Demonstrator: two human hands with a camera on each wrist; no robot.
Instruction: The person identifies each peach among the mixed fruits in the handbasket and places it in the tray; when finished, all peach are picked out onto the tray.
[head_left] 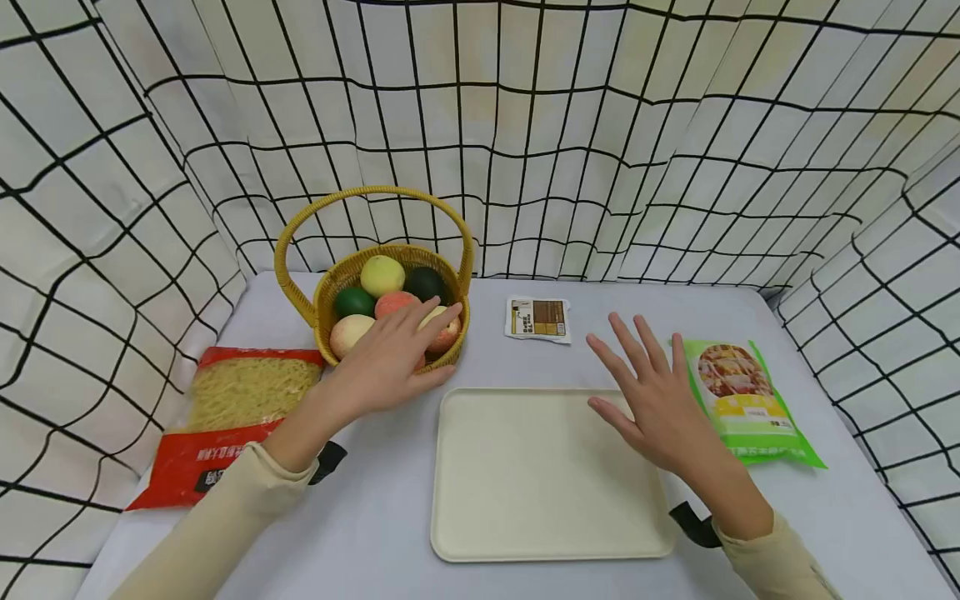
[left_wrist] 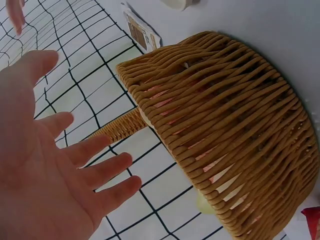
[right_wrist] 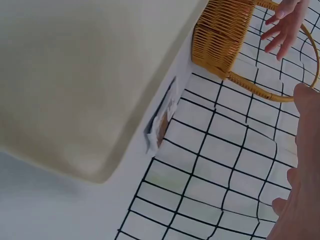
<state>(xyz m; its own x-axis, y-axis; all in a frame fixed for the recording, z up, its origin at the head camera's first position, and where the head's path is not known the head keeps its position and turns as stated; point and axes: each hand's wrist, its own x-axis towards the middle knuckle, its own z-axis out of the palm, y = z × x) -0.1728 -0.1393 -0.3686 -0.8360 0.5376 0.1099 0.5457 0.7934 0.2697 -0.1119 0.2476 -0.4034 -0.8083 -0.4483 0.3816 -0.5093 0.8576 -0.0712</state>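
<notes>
My left hand (head_left: 393, 354) hovers at the near side of a wicker basket (head_left: 330, 300), fingers spread and holding nothing. In the left wrist view that hand (left_wrist: 65, 155) is apart from the basket's woven wall (left_wrist: 225, 125). Inside the basket lie several fruits, among them a yellow-green one (head_left: 382, 276), a dark green one (head_left: 426, 284) and a pinkish one (head_left: 395, 303); my hand hides some of them. My right hand (head_left: 660, 404), fingers spread too, is over the right part of a cream tray (head_left: 540, 483) and holds nothing.
A red bag of pasta (head_left: 255, 392) lies at the left. At the right is a green food packet (head_left: 750, 400) with a waffle-like picture. A small white-and-brown sachet (head_left: 537, 319) lies behind the tray. Black netting (head_left: 525, 150) over white sheeting surrounds the white table (head_left: 382, 517).
</notes>
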